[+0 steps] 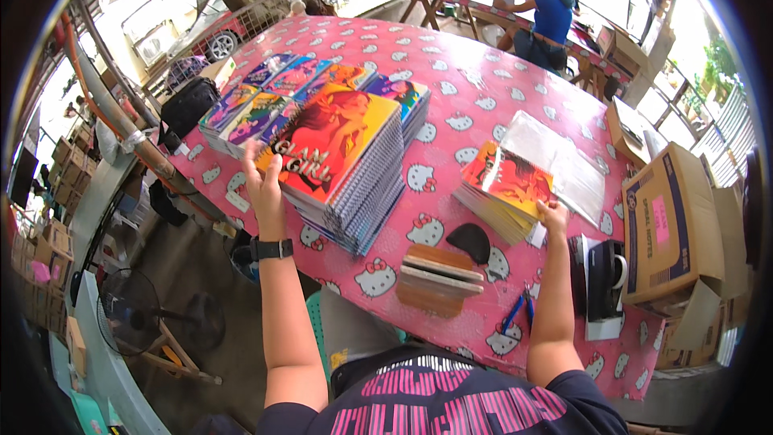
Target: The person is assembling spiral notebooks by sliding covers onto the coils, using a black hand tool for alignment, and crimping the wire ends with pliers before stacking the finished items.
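My left hand (pixel 264 181) rests at the left edge of a tall stack of spiral notebooks, its fingers apart by the orange and yellow cover of the top notebook (pixel 338 141). My right hand (pixel 553 216) pinches the near right corner of an orange-covered sheet or notebook (pixel 511 177). That piece lies on a shorter pile of yellowish-edged pages (pixel 491 213). Behind this pile, clear plastic sleeves (pixel 568 165) lie flat on the table.
More colourful notebooks (pixel 262 113) stand in stacks at the far left. Near me on the pink patterned table (pixel 451 56) are wooden blocks (pixel 439 280), a black rounded piece (pixel 469 242) and blue-handled pliers (pixel 513 314). Cardboard boxes (pixel 672 225) stand right; another person (pixel 551 20) sits beyond.
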Tool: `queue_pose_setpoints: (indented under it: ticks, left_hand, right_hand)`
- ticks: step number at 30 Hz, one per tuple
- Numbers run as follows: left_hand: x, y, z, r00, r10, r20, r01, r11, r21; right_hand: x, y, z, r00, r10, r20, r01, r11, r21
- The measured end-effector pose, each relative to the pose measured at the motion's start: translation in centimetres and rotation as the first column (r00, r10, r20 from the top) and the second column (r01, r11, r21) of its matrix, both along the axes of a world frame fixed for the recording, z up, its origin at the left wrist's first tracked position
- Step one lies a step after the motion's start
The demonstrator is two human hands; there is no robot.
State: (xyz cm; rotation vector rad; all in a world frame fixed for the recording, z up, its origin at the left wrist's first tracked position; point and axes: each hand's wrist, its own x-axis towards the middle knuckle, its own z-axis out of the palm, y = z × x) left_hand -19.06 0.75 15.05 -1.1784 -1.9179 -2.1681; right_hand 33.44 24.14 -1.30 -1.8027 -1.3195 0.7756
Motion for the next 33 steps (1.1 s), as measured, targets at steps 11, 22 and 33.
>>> queue_pose_setpoints:
  ticks: [11,22,33]
  left_hand:
    - [18.6,-2.1,-1.6,0.819,-0.566,0.094,0.570,0.821,-0.019]
    - [16.4,-4.4,-5.8,0.677,-0.715,0.172,0.722,0.603,-0.339]
    - [20.4,-3.3,-12.1,0.738,-0.436,0.516,0.412,0.896,0.168]
  right_hand:
    - [-7.5,-18.8,12.4,0.701,0.520,-0.488,-0.292,0.834,0.469]
    - [-6.2,-22.9,4.1,0.756,0.597,-0.268,-0.626,0.779,-0.031]
    - [5.8,-16.4,1.6,0.802,0.074,0.592,-0.101,0.995,0.012]
